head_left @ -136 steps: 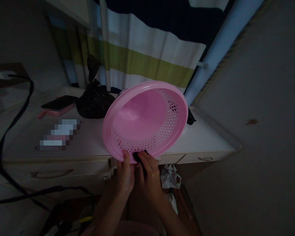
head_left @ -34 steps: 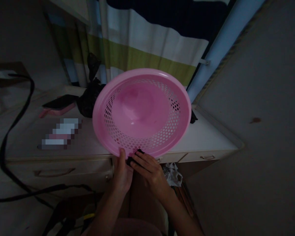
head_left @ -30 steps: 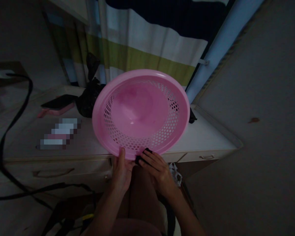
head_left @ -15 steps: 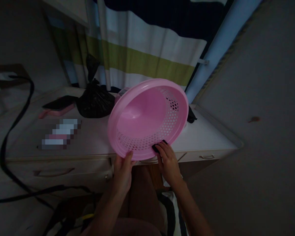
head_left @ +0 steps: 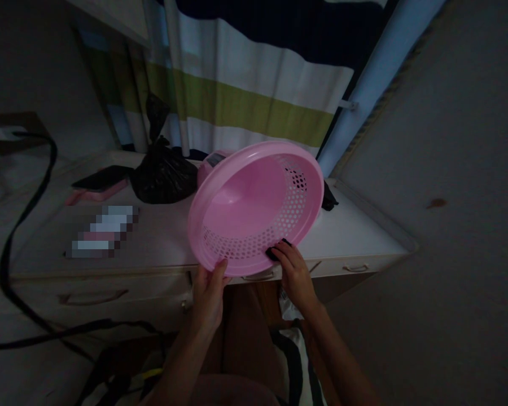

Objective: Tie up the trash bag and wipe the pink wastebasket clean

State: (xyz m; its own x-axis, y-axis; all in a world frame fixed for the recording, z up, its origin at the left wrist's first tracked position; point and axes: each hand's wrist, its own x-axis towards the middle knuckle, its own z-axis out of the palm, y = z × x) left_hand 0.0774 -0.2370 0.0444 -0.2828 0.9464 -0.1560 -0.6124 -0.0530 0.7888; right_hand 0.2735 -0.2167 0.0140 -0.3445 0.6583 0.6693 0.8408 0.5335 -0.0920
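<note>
A round pink plastic basket (head_left: 249, 197) with a perforated side is tilted on the white counter, its opening facing me. My left hand (head_left: 209, 290) grips its near rim at the lower left, thumb on the inside edge. In my right hand (head_left: 294, 273) is a small black cloth-like piece (head_left: 277, 250), pressed against the rim at the lower right; its exact kind cannot be made out. Fingers of the right hand are closed over it. Behind the basket's left side, part of another pink object (head_left: 207, 163) shows.
On the counter (head_left: 165, 242) to the left stand a tied black plastic bag (head_left: 165, 175), a black-and-pink object (head_left: 101, 183) and a blurred-out flat item (head_left: 104, 231). Black cable (head_left: 17, 225) hangs at far left. Striped curtain (head_left: 258, 101) behind; wall (head_left: 449, 169) at right.
My right hand has slid slightly to the right along the rim with the black piece. The basket has tipped a little, its far rim lower, and more of the pink object behind shows.
</note>
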